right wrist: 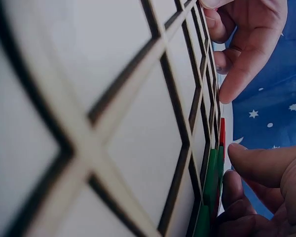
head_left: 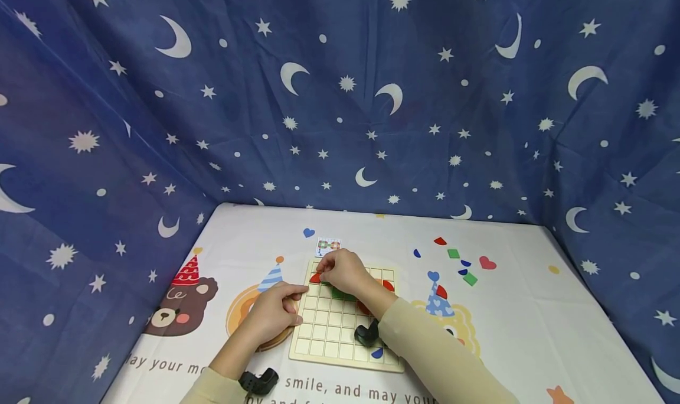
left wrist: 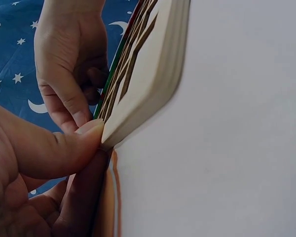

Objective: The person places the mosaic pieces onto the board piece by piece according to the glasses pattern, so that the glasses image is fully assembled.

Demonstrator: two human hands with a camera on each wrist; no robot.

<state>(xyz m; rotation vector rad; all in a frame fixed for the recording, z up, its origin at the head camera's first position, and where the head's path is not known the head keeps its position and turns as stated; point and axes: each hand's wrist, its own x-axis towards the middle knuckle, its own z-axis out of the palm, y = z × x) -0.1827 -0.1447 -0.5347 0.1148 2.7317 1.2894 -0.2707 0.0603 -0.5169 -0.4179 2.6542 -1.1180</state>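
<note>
Grid board (head_left: 332, 333): flat on the desk (head_left: 517, 318), in front of the person, near edge toward the body. Cells mostly bare in the near half.

Left hand (head_left: 273, 310): at the left rim of the grid board, index finger straight, thumb and index finger in contact with the rim.

Right hand (head_left: 344, 271): above the far left part of the grid board, fingers bent, thumb and index finger close together at a red piece (head_left: 316, 278). Pinch on the red piece or mere nearness to it: impossible to tell.

Other contents of the grid board: green piece (head_left: 342, 294) beside the right hand, partly covered; second red piece (head_left: 388, 286) toward the far right corner, beyond the right forearm; blue piece (head_left: 377, 353) near the close right corner.

Beyond the far left edge of the grid board: small printed card (head_left: 328, 246).

To the right of the grid board, loose on the desk: scattered red, green and blue pieces, including a green square (head_left: 453, 253) and a red wedge (head_left: 440, 241).

Behind the desk: dark blue curtain (head_left: 340, 150) with white moons and stars.
</note>
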